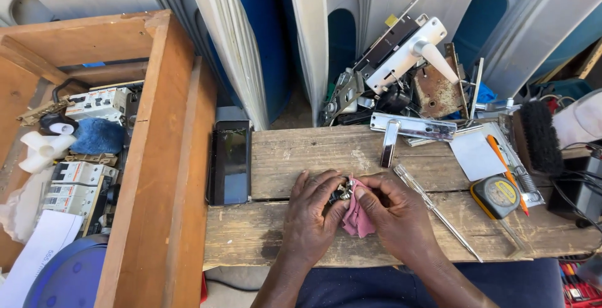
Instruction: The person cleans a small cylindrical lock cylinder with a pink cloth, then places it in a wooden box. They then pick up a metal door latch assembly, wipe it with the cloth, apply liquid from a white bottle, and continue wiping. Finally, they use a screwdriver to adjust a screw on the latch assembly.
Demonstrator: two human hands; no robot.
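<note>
My left hand [308, 220] pinches a small metal lock part [343, 190] between closed fingertips, and my right hand [395, 217] presses a pink cloth [356, 217] against it, fingers curled shut on the fabric. Both meet just above the wooden desk [288, 157]. The part looks hard, light and fiddly, best gripped by its edges; the cloth is soft and limp. Just right of my grip lies a clear-handled screwdriver [433, 207], beyond it a tape measure [498, 196]. Left lies a dark phone [230, 160].

Phone [230, 160], screwdriver [434, 211], tape measure [496, 196] — all on the plank bench [282, 233].
</note>
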